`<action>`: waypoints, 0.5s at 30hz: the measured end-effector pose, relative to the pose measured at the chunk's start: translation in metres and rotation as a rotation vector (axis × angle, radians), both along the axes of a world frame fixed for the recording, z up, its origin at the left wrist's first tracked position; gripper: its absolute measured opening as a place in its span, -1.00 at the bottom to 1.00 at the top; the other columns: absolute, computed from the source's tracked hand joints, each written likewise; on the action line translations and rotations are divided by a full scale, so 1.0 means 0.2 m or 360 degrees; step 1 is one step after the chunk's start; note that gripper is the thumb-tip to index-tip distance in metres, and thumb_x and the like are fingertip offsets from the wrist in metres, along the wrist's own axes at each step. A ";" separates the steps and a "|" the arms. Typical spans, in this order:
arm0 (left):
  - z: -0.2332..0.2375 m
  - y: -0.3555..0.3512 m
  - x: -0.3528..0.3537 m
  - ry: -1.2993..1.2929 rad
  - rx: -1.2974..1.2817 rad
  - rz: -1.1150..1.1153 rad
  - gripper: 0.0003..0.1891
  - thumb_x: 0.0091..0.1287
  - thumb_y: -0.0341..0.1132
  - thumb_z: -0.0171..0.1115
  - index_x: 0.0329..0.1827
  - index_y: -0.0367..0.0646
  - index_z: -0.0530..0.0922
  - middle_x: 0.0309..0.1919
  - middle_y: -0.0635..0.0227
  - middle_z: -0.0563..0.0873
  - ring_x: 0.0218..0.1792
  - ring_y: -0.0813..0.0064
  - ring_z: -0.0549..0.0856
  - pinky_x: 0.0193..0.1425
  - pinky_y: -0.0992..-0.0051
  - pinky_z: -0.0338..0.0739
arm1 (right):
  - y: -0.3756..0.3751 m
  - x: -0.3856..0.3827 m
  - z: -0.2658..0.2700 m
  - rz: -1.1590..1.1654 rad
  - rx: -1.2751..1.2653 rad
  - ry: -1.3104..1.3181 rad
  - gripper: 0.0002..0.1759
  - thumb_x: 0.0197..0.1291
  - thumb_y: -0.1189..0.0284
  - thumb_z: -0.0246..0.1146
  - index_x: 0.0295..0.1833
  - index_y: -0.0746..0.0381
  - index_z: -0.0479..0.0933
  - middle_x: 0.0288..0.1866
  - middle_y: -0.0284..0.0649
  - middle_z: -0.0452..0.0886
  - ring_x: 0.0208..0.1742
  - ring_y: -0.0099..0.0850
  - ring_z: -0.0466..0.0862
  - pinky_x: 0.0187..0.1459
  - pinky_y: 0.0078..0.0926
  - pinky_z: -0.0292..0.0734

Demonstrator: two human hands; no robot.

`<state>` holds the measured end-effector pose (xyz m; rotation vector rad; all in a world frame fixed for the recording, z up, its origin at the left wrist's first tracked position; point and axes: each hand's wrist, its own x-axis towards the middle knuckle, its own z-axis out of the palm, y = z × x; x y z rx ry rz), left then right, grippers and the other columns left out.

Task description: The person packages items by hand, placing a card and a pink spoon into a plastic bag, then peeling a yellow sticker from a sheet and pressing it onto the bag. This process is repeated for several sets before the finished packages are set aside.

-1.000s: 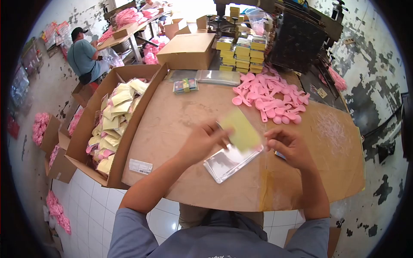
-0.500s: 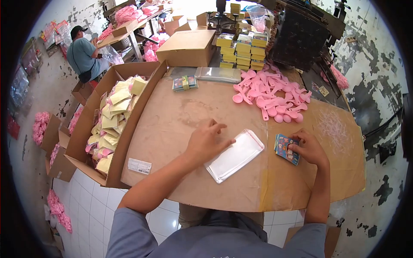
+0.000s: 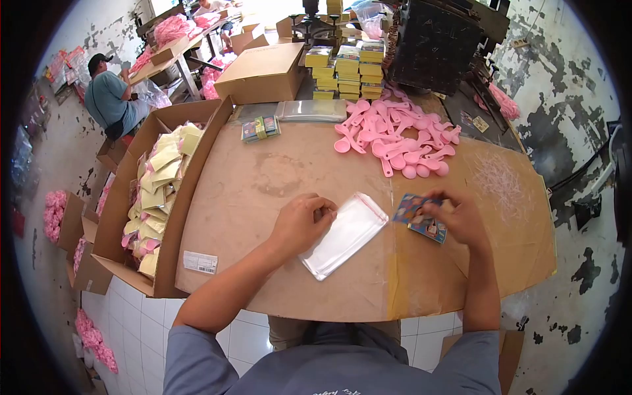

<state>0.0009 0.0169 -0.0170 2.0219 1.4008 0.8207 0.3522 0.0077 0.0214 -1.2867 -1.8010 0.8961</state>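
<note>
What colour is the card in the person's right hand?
The card looks mostly blue with small multicoloured prints, seen best in the head view.

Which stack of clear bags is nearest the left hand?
The front stack, right by the left hand; the other stack lies farther back, near the pink scoops.

One left hand [image 3: 303, 224], one right hand [image 3: 464, 218]; at least two cards [image 3: 407, 208]; two stacks of clear bags [image 3: 345, 237], near the bench's [image 3: 230, 204] front and far edges; one banded bundle [image 3: 251, 131]; one white label [image 3: 200, 262]; probably dozens of heaped pink scoops [image 3: 395, 135].
</note>
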 end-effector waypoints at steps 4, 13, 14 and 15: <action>-0.01 -0.02 0.03 0.0043 0.0166 0.0047 -0.82 0.33 -0.28 0.45 -0.12 -0.16 0.79 -0.33 0.32 0.72 -0.37 0.46 0.68 -0.23 0.41 0.59 | -0.07 -0.30 0.02 0.0458 0.0173 -0.0107 -0.78 0.29 0.53 0.44 0.03 0.28 0.68 0.00 -0.17 0.78 -0.04 -0.31 0.74 0.04 -0.32 0.62; -0.02 -0.01 0.02 -0.0075 0.0102 0.0037 -0.82 0.34 -0.27 0.45 -0.13 -0.17 0.76 -0.26 0.31 0.81 -0.41 0.49 0.69 -0.26 0.43 0.59 | -0.07 -0.40 -0.08 0.0590 0.0317 -0.0242 -0.79 0.29 0.58 0.37 0.03 0.30 0.64 0.04 -0.08 0.71 0.02 -0.17 0.73 0.07 -0.29 0.62; -0.01 -0.01 0.02 -0.0179 0.0030 0.0061 -0.83 0.38 -0.29 0.42 -0.09 -0.19 0.74 -0.24 0.29 0.81 -0.39 0.50 0.70 -0.24 0.44 0.61 | -0.08 -0.40 -0.07 0.0573 0.0258 -0.0258 -0.79 0.30 0.59 0.36 0.04 0.30 0.63 0.04 -0.08 0.71 0.02 -0.18 0.73 0.07 -0.30 0.62; -0.01 -0.01 0.01 -0.0281 -0.0043 0.0088 -0.83 0.41 -0.32 0.38 -0.05 -0.21 0.73 -0.23 0.26 0.82 -0.36 0.51 0.72 -0.22 0.45 0.62 | -0.08 -0.41 -0.07 0.0557 0.0199 -0.0273 -0.79 0.31 0.59 0.35 0.04 0.30 0.63 0.03 -0.09 0.71 0.02 -0.18 0.73 0.08 -0.30 0.62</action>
